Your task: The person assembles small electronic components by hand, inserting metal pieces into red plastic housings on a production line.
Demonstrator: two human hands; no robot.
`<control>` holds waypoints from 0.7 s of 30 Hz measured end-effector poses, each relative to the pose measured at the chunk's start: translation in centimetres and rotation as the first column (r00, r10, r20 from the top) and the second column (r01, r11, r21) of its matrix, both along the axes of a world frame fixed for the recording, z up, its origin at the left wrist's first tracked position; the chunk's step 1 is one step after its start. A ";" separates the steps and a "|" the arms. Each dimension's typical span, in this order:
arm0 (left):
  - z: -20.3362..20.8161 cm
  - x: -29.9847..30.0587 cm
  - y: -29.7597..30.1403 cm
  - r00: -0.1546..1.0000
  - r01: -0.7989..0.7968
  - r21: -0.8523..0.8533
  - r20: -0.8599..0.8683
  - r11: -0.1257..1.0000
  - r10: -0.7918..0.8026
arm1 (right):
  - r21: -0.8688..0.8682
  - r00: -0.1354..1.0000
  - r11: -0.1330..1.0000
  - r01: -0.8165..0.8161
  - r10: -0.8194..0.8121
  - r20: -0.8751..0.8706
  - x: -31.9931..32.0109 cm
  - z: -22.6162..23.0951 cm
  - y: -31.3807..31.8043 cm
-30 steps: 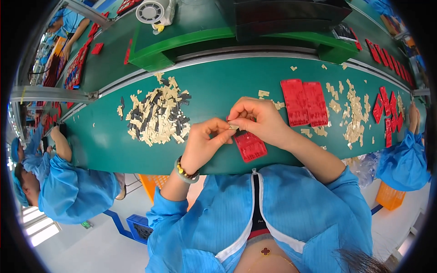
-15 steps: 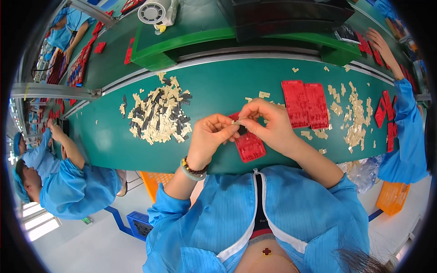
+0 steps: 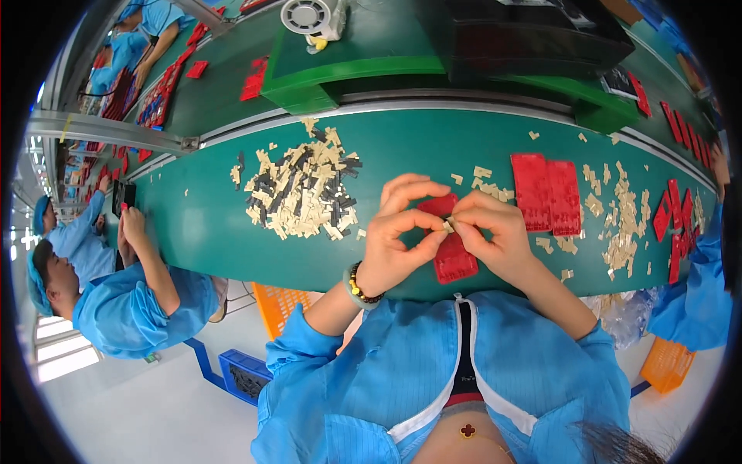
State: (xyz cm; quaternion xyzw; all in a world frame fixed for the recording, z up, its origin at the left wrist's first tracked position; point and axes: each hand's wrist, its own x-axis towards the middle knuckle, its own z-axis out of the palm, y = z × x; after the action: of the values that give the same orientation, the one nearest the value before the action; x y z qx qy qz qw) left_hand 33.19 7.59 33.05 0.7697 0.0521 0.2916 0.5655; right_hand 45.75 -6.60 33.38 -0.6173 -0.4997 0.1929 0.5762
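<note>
Above a red molded plate (image 3: 457, 265), my two hands meet fingertip to fingertip over a small cream-coloured piece (image 3: 448, 226). My left hand (image 3: 398, 232) pinches it between thumb and forefinger, with the other fingers lifted and spread. From the other side, my right hand (image 3: 495, 233) closes its thumb and forefinger on the same piece. The hands partly cover the plate, which lies flat on the green table (image 3: 325, 267). Two more red plates (image 3: 531, 192) rest side by side just beyond my right hand, with loose cream pieces (image 3: 492, 187) near them.
A heap of cream and black pieces (image 3: 301, 185) lies to the left. More cream pieces (image 3: 624, 232) and several red plates (image 3: 675, 220) are at the right. A green raised shelf (image 3: 348, 77) runs along the back. Co-workers (image 3: 131, 286) sit at the left; a blue sleeve (image 3: 692, 286) shows right.
The whole view has shifted, so the table appears further right. My left fingers have spread and lifted, and the dark piece seen by them before no longer shows.
</note>
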 end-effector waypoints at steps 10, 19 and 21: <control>-0.3 0.3 1.5 0.985 -0.044 0.683 0.153 0.729 -0.085 | -0.168 0.979 0.965 0.200 -0.203 -0.004 3.5 -0.1 -1.1; -0.8 0.5 0.6 0.974 -0.184 0.800 0.224 0.571 -0.001 | -0.201 0.970 0.961 -0.190 0.215 0.112 2.4 1.0 0.1; -0.4 1.1 0.7 0.983 -0.184 0.792 0.141 0.582 0.118 | -0.332 0.922 0.931 -0.153 0.255 0.290 2.6 0.9 -0.4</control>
State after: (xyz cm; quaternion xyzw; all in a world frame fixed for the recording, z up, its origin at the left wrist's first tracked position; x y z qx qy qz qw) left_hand 34.27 8.31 32.63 0.9229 -0.0401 0.3587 0.1338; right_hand 48.37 -7.01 34.31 -0.6655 -0.6154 0.2213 0.3597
